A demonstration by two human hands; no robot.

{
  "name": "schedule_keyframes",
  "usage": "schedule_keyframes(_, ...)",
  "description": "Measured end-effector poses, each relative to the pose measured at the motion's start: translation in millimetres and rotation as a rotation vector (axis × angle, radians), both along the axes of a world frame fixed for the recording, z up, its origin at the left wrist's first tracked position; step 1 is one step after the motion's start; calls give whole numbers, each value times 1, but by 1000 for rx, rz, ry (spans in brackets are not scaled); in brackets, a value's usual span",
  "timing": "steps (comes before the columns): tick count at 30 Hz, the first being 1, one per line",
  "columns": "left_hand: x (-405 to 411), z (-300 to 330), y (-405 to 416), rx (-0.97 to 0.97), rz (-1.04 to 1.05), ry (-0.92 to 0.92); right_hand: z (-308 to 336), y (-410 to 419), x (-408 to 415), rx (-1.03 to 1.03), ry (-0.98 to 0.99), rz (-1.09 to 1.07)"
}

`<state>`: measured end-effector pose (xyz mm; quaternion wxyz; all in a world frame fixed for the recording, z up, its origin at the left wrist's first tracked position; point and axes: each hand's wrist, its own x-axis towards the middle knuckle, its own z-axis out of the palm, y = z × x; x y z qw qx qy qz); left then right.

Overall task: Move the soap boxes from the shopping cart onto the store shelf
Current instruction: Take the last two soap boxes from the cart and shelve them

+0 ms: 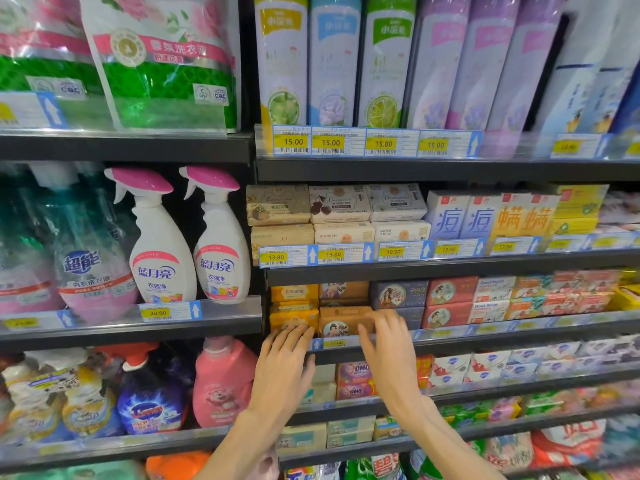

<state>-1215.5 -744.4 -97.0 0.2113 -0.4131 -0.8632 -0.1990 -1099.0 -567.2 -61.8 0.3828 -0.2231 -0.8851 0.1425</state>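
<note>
1. A brown cardboard soap box (pixel 343 320) printed with a round portrait stands at the front edge of the dark metal store shelf (pixel 485 336), near the shelf's left end, third tier down on the right-hand bay.
2. The right hand (pixel 388 344) rests against this brown box, fingers curled over its right end and upper corner, thumb at the shelf's front lip.
3. Just left of it, touching, sits a yellow-orange soap box (pixel 293 318), with more orange boxes stacked above and behind it.
4. The left hand (pixel 285 362) lies with spread fingertips against the lower front of the yellow-orange box, at the shelf's left end. The two hands are apart, one on each box; neither is closed around anything.
5. Right of the brown box on the same shelf stand dark blue soap boxes (pixel 398 294), then red soap boxes (pixel 450 291), both with round portraits, then white and orange ones running toward the right end.
6. A yellow price tag (pixel 334 343) sits in the shelf's front strip between the hands.
7. The tier above carries beige and white soap bars (pixel 339 204) with tags reading 13.80 and 10.90.
8. In the left bay stand two white spray bottles with pink triggers (pixel 187 244).
9. The shopping cart is out of view.
</note>
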Motion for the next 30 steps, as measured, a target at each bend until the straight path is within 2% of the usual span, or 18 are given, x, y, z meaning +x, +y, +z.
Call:
schedule_keyframes(4,-1,-1,-3,8,-3,20,-8,-14,0,240,-117,172)
schedule_keyframes(9,-2,0,-3,8,2,12,-12,-14,-13,307,-186,104)
schedule_keyframes(30,0,2,3,-30,16,-34,-17,-8,-19,272,-198,147)
